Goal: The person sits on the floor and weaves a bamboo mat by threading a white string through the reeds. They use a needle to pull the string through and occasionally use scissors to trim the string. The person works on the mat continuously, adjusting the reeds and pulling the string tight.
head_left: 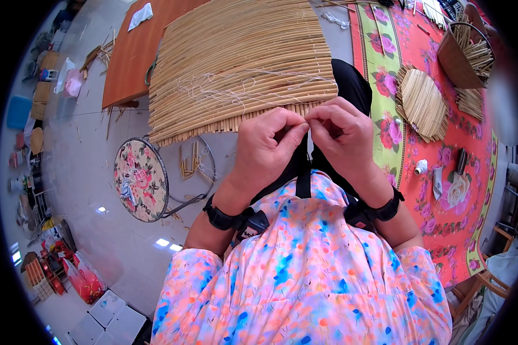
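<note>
Two hands pinch together at the near edge of a reed mat, over a grey floor.

At far left, clutter lines the room's edge; on the pale grey floor [98, 190] lies a round floral stool [141, 179] beside loose reed offcuts [191, 162]. An orange board [133, 52] sits under the woven reed mat [239, 63], with white thread [242, 89] tangled across it. The left hand [267, 146] and right hand [342, 135] meet fingertip to fingertip, pinched at the mat's edge; what they grip is too small to tell. Rightward, a red floral cloth [460, 138] holds a small octagonal reed mat [423, 103] and a basket of reeds [463, 54].
</note>
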The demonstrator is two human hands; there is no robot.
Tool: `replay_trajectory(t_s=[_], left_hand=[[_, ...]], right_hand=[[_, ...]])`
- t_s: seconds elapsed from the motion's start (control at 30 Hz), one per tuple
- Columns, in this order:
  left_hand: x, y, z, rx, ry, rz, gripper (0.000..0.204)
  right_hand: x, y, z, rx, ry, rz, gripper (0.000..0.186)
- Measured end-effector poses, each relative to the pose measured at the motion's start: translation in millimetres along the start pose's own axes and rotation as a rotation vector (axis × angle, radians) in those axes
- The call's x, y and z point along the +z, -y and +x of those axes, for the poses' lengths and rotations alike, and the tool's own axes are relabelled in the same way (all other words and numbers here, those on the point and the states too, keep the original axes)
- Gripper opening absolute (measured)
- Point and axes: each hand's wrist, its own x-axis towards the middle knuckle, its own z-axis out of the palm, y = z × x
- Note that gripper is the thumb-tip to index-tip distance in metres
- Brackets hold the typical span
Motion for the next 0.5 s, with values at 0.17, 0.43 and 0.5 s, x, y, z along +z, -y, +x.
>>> replay_trajectory(t_s=[0.17,0.43,0.5], left_hand=[[-0.2,2.3,-1.9,-0.018,0.047,0.005,0.003],[-11.0,-1.6,-3.6,-0.052,0.048,-0.388,0.004],[-10.8,-0.8,-3.0,-0.067,0.034,-0.321,0.004]], right_hand=[[1.1,-0.9,-2.3,-0.064,-0.064,-0.029,0.009],[-10.7,-15.7,-4.2,0.172,0.006,0.023,0.003],[-8.5,-11.3,-6.9,0.240,0.061,0.179,0.006]])
